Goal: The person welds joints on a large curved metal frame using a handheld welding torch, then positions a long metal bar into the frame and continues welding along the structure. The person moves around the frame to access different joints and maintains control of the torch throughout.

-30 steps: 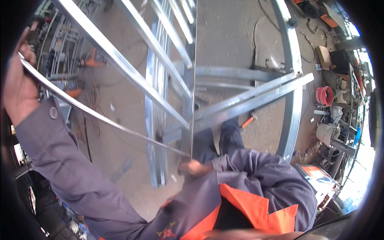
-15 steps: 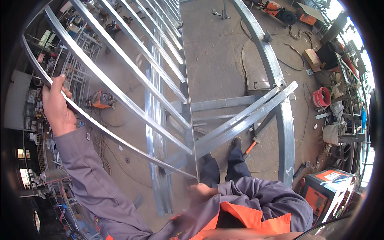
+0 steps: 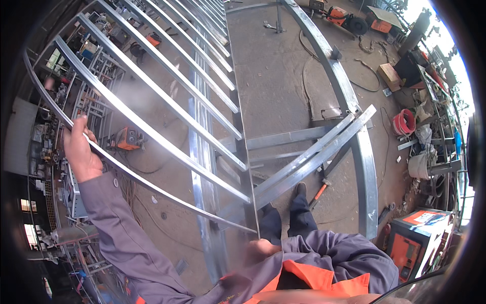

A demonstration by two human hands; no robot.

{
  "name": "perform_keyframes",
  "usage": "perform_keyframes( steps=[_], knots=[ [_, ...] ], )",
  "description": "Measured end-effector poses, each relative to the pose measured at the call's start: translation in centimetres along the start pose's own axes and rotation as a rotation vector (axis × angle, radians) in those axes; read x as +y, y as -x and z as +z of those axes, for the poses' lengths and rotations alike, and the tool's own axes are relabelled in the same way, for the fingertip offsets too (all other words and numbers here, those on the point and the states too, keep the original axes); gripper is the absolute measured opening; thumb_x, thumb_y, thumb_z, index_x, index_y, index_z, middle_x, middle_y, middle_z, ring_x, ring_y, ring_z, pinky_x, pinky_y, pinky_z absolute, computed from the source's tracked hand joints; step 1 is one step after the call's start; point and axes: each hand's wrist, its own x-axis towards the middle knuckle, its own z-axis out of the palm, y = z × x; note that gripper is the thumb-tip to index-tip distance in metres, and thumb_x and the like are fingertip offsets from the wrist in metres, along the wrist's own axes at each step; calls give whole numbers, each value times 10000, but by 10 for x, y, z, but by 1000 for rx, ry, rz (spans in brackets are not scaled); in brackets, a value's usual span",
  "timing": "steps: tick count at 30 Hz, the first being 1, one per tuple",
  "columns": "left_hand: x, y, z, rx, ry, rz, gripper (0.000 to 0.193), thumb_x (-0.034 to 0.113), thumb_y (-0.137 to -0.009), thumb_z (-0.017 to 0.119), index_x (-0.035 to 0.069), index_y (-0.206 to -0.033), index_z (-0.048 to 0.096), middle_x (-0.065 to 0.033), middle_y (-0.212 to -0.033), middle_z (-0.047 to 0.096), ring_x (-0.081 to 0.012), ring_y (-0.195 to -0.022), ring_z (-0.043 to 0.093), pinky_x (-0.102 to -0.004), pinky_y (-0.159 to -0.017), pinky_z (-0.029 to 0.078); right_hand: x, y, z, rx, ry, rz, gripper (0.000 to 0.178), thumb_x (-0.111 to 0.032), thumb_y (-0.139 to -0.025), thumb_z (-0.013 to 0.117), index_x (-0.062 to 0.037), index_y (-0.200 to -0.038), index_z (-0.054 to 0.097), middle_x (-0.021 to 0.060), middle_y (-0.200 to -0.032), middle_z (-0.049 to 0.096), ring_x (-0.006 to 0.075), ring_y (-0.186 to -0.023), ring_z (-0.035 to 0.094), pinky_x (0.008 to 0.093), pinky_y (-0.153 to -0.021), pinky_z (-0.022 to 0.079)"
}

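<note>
While the left hand (image 3: 80,152) is wrapped round the thin grey steel bar (image 3: 152,185) at the gate frame's left edge, the right hand (image 3: 260,249) blurs at its lower end, grip unclear. Below: dusty concrete floor (image 3: 283,66), an orange box-shaped machine (image 3: 414,237) bottom right.

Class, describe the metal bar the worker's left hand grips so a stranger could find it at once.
Start at the big steel frame standing on the concrete floor. Its parallel bars slant leftward; the lowest bar is the one. Only it has the left hand wrapped around it.
</note>
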Motion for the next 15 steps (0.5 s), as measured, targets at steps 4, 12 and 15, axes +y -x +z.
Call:
perform_keyframes(
  steps=[4, 12, 15],
  knots=[
    [-20, -7, -18, 17, 2, -60, 142, 128, -885, 670, 109, -869, 530, 41, -688, 445, -58, -547, 424, -231, -497, 345, -22, 25, 25, 171, 186, -10, 156, -84, -900, 652, 47, -983, 642, 173, -918, 651, 309, -836, 652, 476, -745, 530],
    [-63, -33, -55, 38, 63, -183, 148, 126, -901, 639, 113, -813, 520, 47, -654, 433, -55, -517, 403, -226, -465, 350, -17, -19, -17, 154, 920, 116, 282, -252, -922, 627, -3, -1037, 689, 121, -855, 664, 247, -788, 655, 420, -739, 525],
    [-72, -38, -64, 53, 58, -212, 164, 129, -905, 627, 122, -800, 502, 51, -640, 422, -52, -510, 398, -233, -450, 341, -2, -54, -46, 176, 830, 281, 341, -326, -938, 612, -25, -1073, 700, 106, -839, 656, 228, -782, 644, 411, -738, 513]
  ],
)
